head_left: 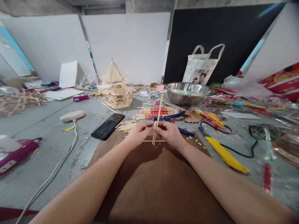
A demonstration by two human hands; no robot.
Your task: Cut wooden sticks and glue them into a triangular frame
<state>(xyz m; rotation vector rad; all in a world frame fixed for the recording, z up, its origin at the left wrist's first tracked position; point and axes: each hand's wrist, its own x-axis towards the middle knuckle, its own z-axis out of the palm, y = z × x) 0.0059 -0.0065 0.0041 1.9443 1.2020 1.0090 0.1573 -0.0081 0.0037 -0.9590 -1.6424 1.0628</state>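
My left hand (138, 133) and my right hand (170, 133) meet over a brown mat (154, 183), both pinched on thin wooden sticks (159, 115) that stand nearly upright between the fingers. A short stick lies crosswise under them on the mat. Loose wooden sticks (126, 126) lie just behind my left hand. Bundles of sticks in red-printed wrappers (155, 112) rest further back. Blue-handled cutters (171, 117) lie behind my right hand.
A stick-built pagoda model (116, 87) stands at the back centre. A black phone (108, 125) lies left of the mat, with a white cable (56, 169) beyond. A steel bowl (189, 92), a yellow saw (225, 154), a tote bag (202, 67) and clutter fill the right.
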